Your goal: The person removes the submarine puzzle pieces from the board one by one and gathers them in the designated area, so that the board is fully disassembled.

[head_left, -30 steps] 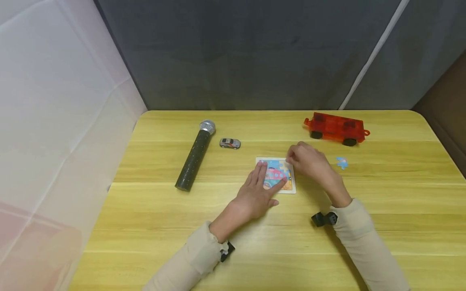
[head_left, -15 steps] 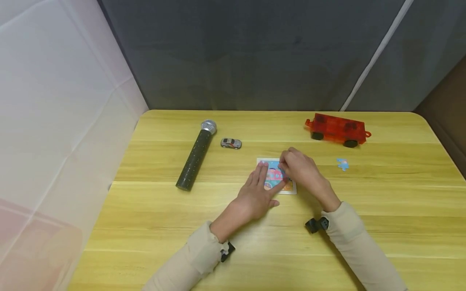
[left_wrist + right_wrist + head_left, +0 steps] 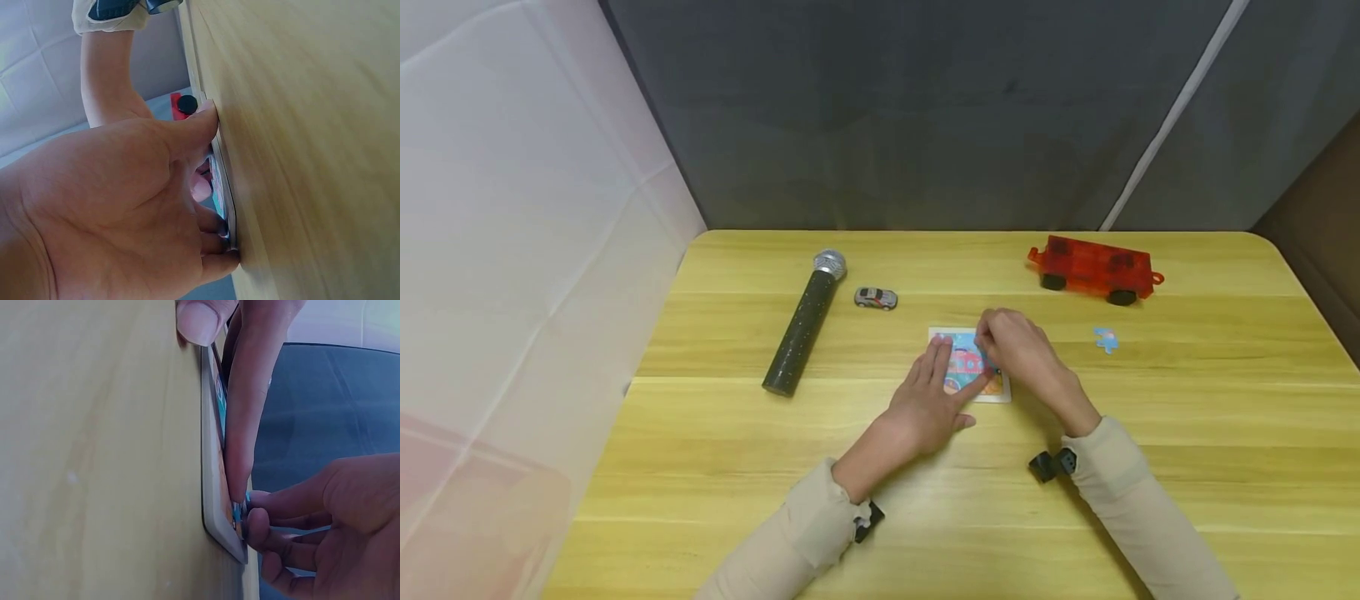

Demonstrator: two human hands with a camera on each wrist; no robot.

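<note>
A small jigsaw puzzle (image 3: 967,360) in a white frame lies flat on the table, with a pink and blue picture. My left hand (image 3: 922,408) rests on its left and lower part with fingers extended; in the left wrist view the thumb (image 3: 203,122) touches down beside the frame edge. My right hand (image 3: 1018,342) is over the puzzle's upper right, where thumb and index finger pinch a blue puzzle piece (image 3: 247,499) at the puzzle's surface. The hand covers most of that piece in the head view. Another blue puzzle piece (image 3: 1106,339) lies loose to the right.
A black microphone (image 3: 803,325) with a silver head lies at the left. Beside it stands a small toy car (image 3: 876,298). A red translucent toy wagon (image 3: 1095,268) with black wheels stands at the back right. A grey partition (image 3: 887,117) rises behind the table.
From the puzzle's upper right corner, my right hand has moved left and slightly nearer, over the picture, then stayed almost still. The left hand keeps its place.
</note>
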